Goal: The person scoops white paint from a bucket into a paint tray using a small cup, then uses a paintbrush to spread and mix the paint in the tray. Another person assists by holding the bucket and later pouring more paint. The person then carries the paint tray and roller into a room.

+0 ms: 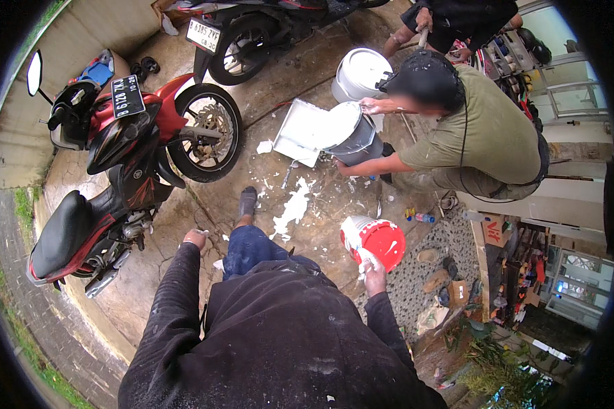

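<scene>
My right hand [373,268], smeared with white paint, grips the rim of a red bucket [377,243] streaked with white paint and holds it tilted above the ground. My left hand [194,238] is closed into a fist at my side and holds nothing. In front of me a crouching person in an olive shirt [481,129] tips a large white paint bucket [351,133] over a white rectangular tray [300,133]. A puddle of white paint [293,208] lies on the concrete between us.
A red and black motorbike [116,157] stands at my left and a dark one [252,27] at the back. Another white bucket [361,71] sits behind, with a second person [457,20] beside it. Sandals [443,262] lie on pebble paving at right.
</scene>
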Demonstrator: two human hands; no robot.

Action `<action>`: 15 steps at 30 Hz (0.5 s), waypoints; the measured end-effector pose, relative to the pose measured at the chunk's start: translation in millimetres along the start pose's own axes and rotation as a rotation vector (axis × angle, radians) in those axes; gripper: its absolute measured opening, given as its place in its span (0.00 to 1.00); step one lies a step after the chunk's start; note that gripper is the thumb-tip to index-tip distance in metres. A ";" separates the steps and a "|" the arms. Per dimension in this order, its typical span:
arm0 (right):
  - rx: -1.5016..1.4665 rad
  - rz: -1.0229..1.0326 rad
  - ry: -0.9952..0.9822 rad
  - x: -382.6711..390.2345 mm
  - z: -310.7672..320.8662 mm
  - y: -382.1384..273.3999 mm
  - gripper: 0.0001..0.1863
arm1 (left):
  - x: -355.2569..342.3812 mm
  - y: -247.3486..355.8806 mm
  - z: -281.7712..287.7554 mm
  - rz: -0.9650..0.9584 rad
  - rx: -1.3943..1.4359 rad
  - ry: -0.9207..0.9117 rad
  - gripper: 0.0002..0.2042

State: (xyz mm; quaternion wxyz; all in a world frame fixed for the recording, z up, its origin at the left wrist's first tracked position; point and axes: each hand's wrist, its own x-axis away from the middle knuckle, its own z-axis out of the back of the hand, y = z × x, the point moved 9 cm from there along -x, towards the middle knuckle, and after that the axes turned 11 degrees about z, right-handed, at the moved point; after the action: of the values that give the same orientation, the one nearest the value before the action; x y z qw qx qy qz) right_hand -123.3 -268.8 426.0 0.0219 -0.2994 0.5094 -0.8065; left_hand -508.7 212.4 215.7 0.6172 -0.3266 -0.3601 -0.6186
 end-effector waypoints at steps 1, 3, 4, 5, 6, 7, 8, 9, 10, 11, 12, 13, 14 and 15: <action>0.013 -0.006 -0.008 -0.9 0.8 4.5 0.16 | 0.1 -1.4 -0.4 0.009 0.003 -0.011 0.23; 0.040 -0.017 -0.022 -1.7 1.4 10.2 0.16 | 4.1 0.6 2.0 -0.002 0.006 0.006 0.23; 0.027 -0.022 -0.021 -0.8 0.4 9.3 0.16 | 7.2 3.1 3.7 -0.009 0.008 0.013 0.23; 0.014 -0.028 -0.020 0.6 -0.9 8.2 0.16 | 11.5 7.0 6.1 -0.021 0.010 0.018 0.23; 0.002 -0.035 -0.017 2.4 -1.8 5.9 0.16 | 19.8 13.5 9.2 -0.034 0.010 0.022 0.22; 0.004 -0.032 -0.019 2.6 -1.8 7.1 0.16 | 24.0 18.0 10.8 -0.048 0.011 0.025 0.22; 0.006 -0.030 -0.021 2.3 -1.7 9.2 0.16 | 22.0 18.1 8.8 -0.043 0.016 0.015 0.22; 0.006 -0.027 -0.027 2.2 -3.7 8.8 0.16 | 19.1 15.0 7.5 -0.035 0.022 0.007 0.22; 0.009 -0.024 -0.031 2.2 -5.3 8.0 0.16 | 16.2 12.0 6.3 -0.027 0.029 -0.001 0.22; 0.012 -0.022 -0.035 1.8 -6.9 6.9 0.16 | 13.6 9.5 6.2 -0.029 0.030 0.001 0.22; 0.017 -0.018 -0.035 1.7 -6.8 5.3 0.16 | 11.0 9.9 5.4 -0.036 0.031 0.001 0.22; 0.017 -0.021 -0.034 1.0 -5.6 8.7 0.16 | 9.4 10.8 4.6 -0.042 0.033 0.001 0.22; 0.017 -0.025 -0.034 -0.1 -3.8 14.9 0.15 | 9.1 13.1 3.9 -0.061 -0.001 0.004 0.22; 0.016 -0.026 -0.037 -1.5 -5.3 13.6 0.15 | 10.0 16.3 5.9 -0.079 -0.032 0.012 0.22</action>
State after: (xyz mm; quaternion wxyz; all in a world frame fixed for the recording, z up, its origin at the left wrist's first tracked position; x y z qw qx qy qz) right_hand -128.4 -270.5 412.4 0.0234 -0.3206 0.4985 -0.8051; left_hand -492.9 212.4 228.0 0.5892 -0.3183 -0.3590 -0.6501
